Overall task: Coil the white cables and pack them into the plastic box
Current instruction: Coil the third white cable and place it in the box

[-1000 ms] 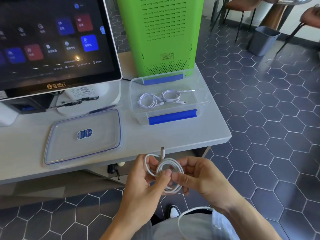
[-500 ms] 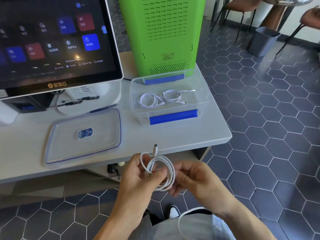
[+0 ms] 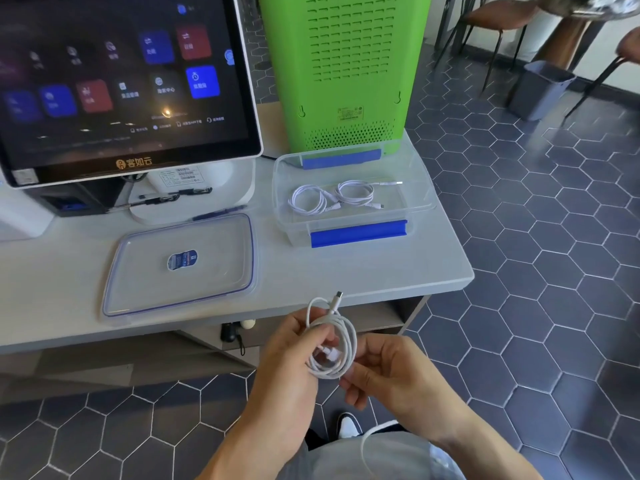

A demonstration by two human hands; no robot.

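A coiled white cable (image 3: 341, 341) hangs between my hands, below the table's front edge. My left hand (image 3: 294, 355) pinches the coil's left side between thumb and fingers. My right hand (image 3: 388, 372) grips its lower right side. One plug (image 3: 336, 299) sticks up above the coil and the other lies inside the loop. The clear plastic box (image 3: 420, 202) with blue clips stands on the table's right end, open. Two coiled white cables (image 3: 334, 197) lie in it side by side.
The box's clear lid (image 3: 138, 282) lies flat on the table to the left. A touchscreen terminal (image 3: 121, 81) stands behind it, and a green perforated unit (image 3: 343, 64) behind the box. Hexagon floor tiles, a grey bin (image 3: 540, 88) and chairs are at the far right.
The coil has tightened and turned more upright, its loose plug rising above it. Both hands shifted slightly toward the table edge, and the second plug now lies inside the loop.
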